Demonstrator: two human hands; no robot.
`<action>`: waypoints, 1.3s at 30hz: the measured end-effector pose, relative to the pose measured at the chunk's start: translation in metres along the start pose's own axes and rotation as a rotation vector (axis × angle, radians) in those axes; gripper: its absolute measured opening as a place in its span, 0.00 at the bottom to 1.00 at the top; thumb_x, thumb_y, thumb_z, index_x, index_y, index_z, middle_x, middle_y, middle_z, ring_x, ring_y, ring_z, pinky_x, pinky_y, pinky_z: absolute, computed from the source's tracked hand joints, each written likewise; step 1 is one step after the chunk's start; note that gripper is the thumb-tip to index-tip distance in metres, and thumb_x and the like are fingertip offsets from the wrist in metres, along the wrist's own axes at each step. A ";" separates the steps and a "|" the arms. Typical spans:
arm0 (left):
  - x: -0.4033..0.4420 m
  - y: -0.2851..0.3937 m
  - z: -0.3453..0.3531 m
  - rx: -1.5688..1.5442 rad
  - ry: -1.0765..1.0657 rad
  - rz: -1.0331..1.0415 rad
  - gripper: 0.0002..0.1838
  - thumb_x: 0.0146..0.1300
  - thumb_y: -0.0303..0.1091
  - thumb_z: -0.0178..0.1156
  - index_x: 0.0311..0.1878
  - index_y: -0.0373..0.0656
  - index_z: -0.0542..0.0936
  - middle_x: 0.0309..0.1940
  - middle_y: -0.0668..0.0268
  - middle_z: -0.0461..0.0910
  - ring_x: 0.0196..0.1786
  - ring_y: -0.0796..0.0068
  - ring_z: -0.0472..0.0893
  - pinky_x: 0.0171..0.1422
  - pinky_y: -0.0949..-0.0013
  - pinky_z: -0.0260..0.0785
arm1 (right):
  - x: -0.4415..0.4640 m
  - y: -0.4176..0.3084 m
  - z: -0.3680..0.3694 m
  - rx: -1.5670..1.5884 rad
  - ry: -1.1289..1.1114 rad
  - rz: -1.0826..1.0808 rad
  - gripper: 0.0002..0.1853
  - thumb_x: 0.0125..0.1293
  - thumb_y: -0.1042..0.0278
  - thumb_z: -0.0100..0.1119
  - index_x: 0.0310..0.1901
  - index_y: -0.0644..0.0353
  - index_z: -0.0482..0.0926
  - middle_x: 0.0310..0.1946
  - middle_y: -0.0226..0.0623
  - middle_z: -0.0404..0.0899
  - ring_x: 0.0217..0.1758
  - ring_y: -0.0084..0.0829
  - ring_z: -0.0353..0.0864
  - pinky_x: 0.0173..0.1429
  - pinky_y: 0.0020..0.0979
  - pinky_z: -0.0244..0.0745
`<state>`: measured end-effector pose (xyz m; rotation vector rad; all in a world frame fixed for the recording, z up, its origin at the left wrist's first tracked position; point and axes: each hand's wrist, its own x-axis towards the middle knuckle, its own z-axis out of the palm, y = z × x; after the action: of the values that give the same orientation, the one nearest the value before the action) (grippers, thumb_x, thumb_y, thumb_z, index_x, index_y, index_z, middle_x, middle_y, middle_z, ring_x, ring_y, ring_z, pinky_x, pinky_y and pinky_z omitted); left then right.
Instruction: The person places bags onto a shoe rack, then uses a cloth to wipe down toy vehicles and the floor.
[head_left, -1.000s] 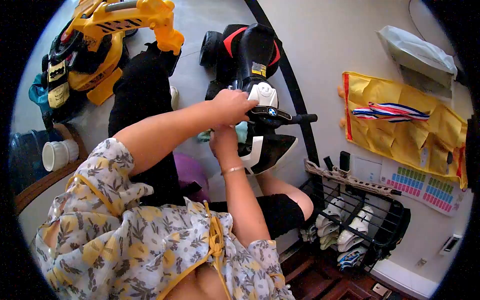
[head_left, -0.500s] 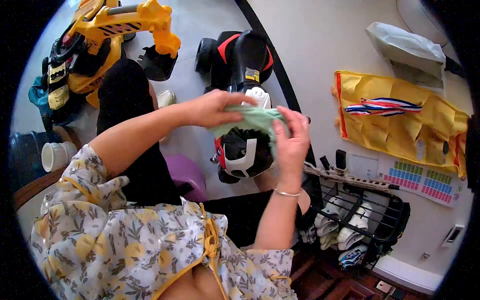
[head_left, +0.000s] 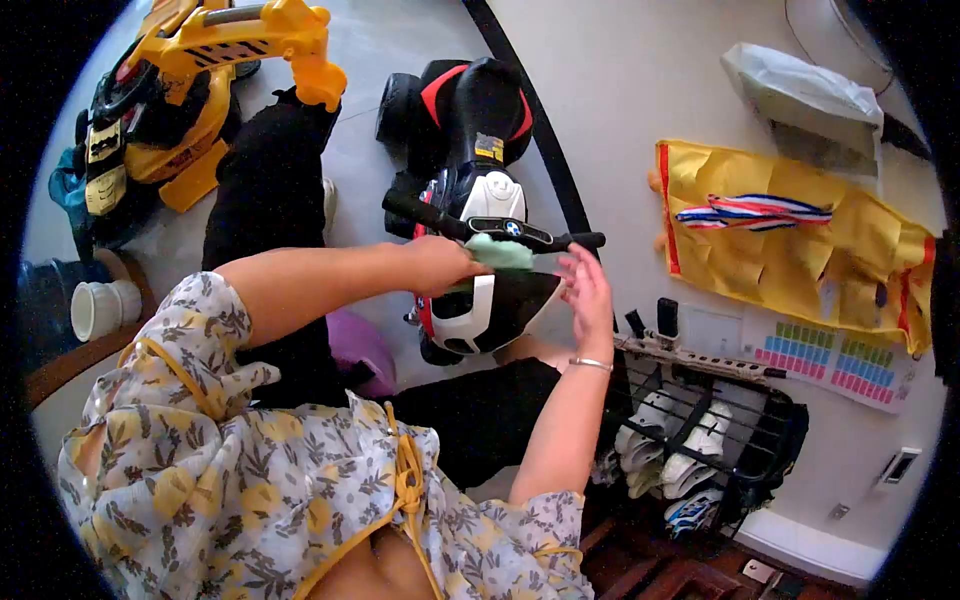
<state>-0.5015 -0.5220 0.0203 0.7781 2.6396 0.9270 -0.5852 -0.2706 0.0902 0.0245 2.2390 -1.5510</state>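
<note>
A pale green cloth (head_left: pixel 502 252) is bunched in my left hand (head_left: pixel 445 266), whose fingers are closed on it. It lies against the front of a black, white and red ride-on toy motorcycle (head_left: pixel 495 192), just below the handlebar (head_left: pixel 515 233) with its round emblem. My right hand (head_left: pixel 588 292) holds nothing; its fingers are apart and slightly blurred, close to the handlebar's right end. White and black bodywork of the toy's front shows beneath both hands.
At the upper left stands a yellow toy excavator (head_left: pixel 190 110). A purple plastic object (head_left: pixel 360 350) is by my leg. On the right are a black wire rack (head_left: pixel 735 420) with shoes, a yellow hanging organizer (head_left: pixel 790 250) with ribbons, and a coloured chart (head_left: pixel 830 362).
The cloth, stretched between both hands before, is now bunched in my left hand alone and lower against the toy. My right hand has let go. The handlebar has come into view.
</note>
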 end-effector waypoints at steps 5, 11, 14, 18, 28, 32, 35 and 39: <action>-0.003 -0.013 0.018 0.129 -0.208 0.068 0.30 0.49 0.30 0.60 0.60 0.52 0.70 0.32 0.57 0.81 0.37 0.52 0.82 0.37 0.53 0.74 | 0.031 0.025 -0.012 -0.203 -0.185 0.273 0.29 0.72 0.42 0.35 0.57 0.57 0.74 0.48 0.36 0.79 0.48 0.27 0.78 0.49 0.26 0.71; -0.008 -0.001 0.002 0.037 -0.107 -0.053 0.19 0.53 0.30 0.57 0.51 0.47 0.74 0.30 0.53 0.80 0.33 0.50 0.82 0.37 0.47 0.73 | 0.024 0.021 -0.003 0.059 -0.278 0.484 0.30 0.71 0.43 0.37 0.53 0.62 0.77 0.48 0.35 0.80 0.49 0.28 0.79 0.53 0.29 0.73; -0.001 -0.015 0.012 0.197 -0.142 -0.057 0.25 0.50 0.29 0.60 0.55 0.49 0.72 0.29 0.58 0.81 0.35 0.54 0.82 0.35 0.54 0.74 | 0.026 0.033 -0.007 0.068 -0.294 0.534 0.24 0.70 0.50 0.43 0.52 0.62 0.78 0.47 0.34 0.80 0.48 0.28 0.80 0.53 0.29 0.74; 0.000 -0.024 0.012 0.231 -0.153 -0.093 0.18 0.52 0.31 0.58 0.49 0.46 0.75 0.28 0.58 0.81 0.36 0.54 0.83 0.39 0.52 0.74 | 0.023 0.036 0.001 0.088 -0.291 0.411 0.18 0.64 0.62 0.48 0.48 0.64 0.80 0.41 0.39 0.82 0.41 0.34 0.82 0.49 0.33 0.76; -0.007 -0.064 0.051 0.419 0.125 -0.174 0.09 0.57 0.31 0.53 0.40 0.39 0.77 0.30 0.56 0.82 0.37 0.54 0.83 0.43 0.52 0.75 | 0.046 0.082 -0.012 -0.057 -0.406 0.179 0.12 0.58 0.74 0.58 0.45 0.63 0.82 0.39 0.32 0.83 0.40 0.26 0.78 0.47 0.27 0.73; -0.016 -0.032 0.006 0.258 -0.173 -0.159 0.10 0.55 0.31 0.55 0.40 0.40 0.77 0.31 0.56 0.82 0.37 0.54 0.83 0.41 0.52 0.75 | 0.073 0.152 -0.035 -0.150 -0.285 0.118 0.12 0.56 0.74 0.60 0.43 0.64 0.82 0.38 0.37 0.84 0.38 0.26 0.78 0.45 0.30 0.74; -0.009 -0.021 0.005 0.176 -0.182 -0.104 0.15 0.52 0.29 0.56 0.45 0.41 0.77 0.31 0.54 0.81 0.37 0.53 0.82 0.39 0.52 0.74 | 0.052 0.095 -0.021 -0.449 -0.084 0.164 0.14 0.56 0.70 0.61 0.43 0.64 0.81 0.37 0.43 0.84 0.37 0.30 0.80 0.45 0.32 0.75; -0.005 -0.012 0.010 -0.104 -0.127 -0.011 0.19 0.50 0.27 0.55 0.48 0.47 0.79 0.31 0.52 0.81 0.36 0.51 0.82 0.38 0.54 0.74 | 0.032 0.059 -0.024 -1.128 0.154 0.169 0.14 0.56 0.64 0.61 0.42 0.63 0.81 0.34 0.50 0.82 0.37 0.37 0.82 0.46 0.35 0.75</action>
<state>-0.4987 -0.5273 0.0048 0.7708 2.4631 0.9696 -0.6082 -0.2338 0.0340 0.0045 2.8102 -0.0602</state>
